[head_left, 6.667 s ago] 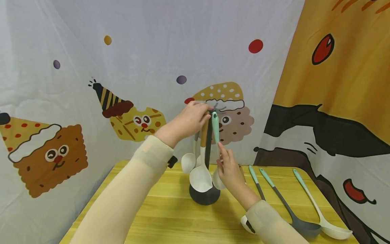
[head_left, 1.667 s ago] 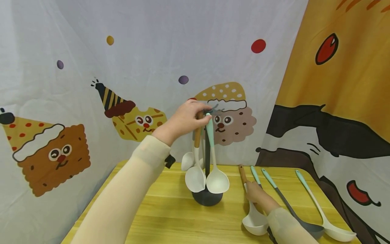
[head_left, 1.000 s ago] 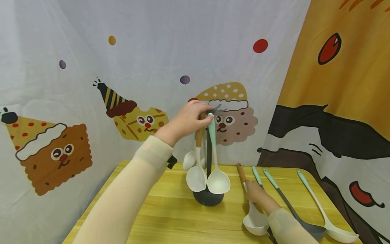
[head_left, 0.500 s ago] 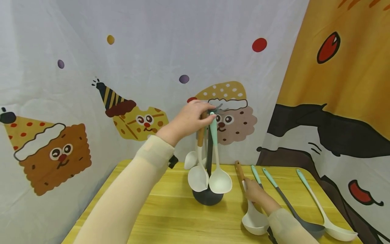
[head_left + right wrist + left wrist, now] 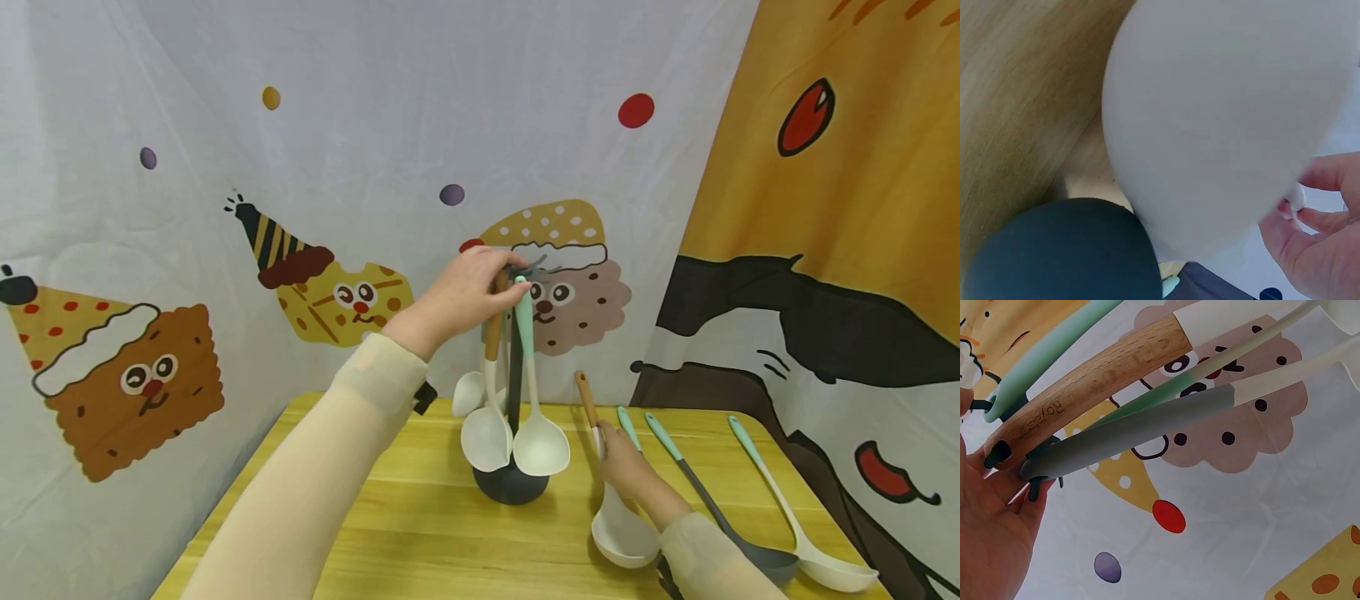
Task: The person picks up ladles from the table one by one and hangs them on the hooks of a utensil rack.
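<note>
My left hand (image 5: 468, 287) holds the top of a dark utensil stand (image 5: 512, 483), thumb toward the front. Ladles hang from its hooks: a wooden-handled white ladle (image 5: 486, 433), a mint-handled white ladle (image 5: 542, 442) and a grey-handled one whose handle (image 5: 1135, 440) shows in the left wrist view. Right of the stand, my right hand (image 5: 626, 462) pinches another white ladle with a wooden handle (image 5: 587, 400) by its white shaft. That ladle's bowl (image 5: 1222, 112) fills much of the right wrist view, tilted and seemingly just off the table.
Farther right on the wooden table (image 5: 390, 517) lie a mint-handled dark ladle (image 5: 712, 504) and a mint-handled white ladle (image 5: 780, 500). Another mint handle (image 5: 628, 427) shows behind my right hand. A patterned cloth (image 5: 360, 125) hangs behind the table.
My right hand has left the mint-handled ladle hanging on the stand and taken the wooden-handled ladle from the table. Its handle end has since risen. My left hand stays at the stand's top.
</note>
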A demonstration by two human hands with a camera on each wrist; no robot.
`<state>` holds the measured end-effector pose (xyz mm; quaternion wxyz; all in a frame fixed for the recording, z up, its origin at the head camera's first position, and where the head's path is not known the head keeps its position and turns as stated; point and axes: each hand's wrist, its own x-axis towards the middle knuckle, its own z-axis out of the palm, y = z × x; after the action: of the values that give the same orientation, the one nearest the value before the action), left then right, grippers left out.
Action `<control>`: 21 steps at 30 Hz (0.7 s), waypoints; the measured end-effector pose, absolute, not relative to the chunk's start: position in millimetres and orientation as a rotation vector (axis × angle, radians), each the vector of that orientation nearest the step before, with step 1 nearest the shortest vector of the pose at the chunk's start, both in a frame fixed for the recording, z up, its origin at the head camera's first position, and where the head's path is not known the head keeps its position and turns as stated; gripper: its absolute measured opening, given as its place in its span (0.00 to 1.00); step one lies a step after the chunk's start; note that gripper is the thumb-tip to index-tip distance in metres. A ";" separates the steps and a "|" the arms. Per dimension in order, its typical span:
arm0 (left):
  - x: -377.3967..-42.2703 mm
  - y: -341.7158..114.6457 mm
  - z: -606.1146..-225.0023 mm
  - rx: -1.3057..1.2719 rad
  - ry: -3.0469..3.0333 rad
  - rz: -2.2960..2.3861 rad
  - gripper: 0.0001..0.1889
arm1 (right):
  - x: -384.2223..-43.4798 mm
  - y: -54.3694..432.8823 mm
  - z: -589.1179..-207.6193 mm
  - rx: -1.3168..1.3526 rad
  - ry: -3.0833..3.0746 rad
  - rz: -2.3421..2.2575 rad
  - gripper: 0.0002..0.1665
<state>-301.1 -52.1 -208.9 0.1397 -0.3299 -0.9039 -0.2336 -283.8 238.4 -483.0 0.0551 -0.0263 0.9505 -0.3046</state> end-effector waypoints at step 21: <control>-300.9 -53.1 -209.0 -0.961 -2.607 -0.719 0.19 | -284.1 238.6 -477.1 -0.290 3.163 -1.128 0.44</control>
<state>-300.9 -53.1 -209.0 0.1353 -0.3318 -0.9000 -0.2483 -284.1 238.6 -477.1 -0.1141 -0.0855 0.9323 -0.3324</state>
